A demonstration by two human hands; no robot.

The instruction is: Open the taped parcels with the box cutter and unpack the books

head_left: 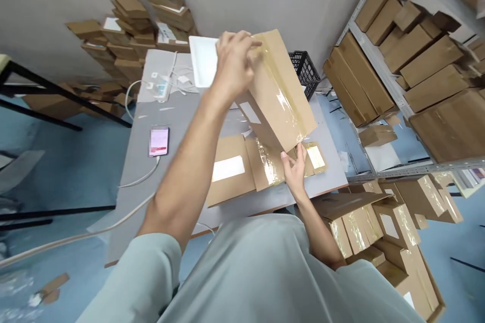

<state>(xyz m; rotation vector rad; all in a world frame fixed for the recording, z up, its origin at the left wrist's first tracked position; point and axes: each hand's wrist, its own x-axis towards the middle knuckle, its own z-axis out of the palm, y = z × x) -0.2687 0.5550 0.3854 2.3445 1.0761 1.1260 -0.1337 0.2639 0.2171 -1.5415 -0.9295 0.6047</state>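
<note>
A taped cardboard box (282, 88) is tilted up above the table, with a shiny strip of clear tape along its broad face and a white label on its side. My left hand (237, 58) is at its upper left end, fingers curled over the edge and slightly blurred. At the lower corner, my right hand (295, 169) pinches the box between thumb and fingers. Beneath it lie a flat-lying labelled cardboard box (231, 189), a taped carton (265, 161) and a small box with a white label (316, 156).
A phone (158, 141) on a cable, a power strip (162, 88) and a white tray (204, 60) are on the grey table (132, 212). A black crate (305, 70) stands behind. Boxes fill the shelves (394, 75) and a large carton (424, 282) at right.
</note>
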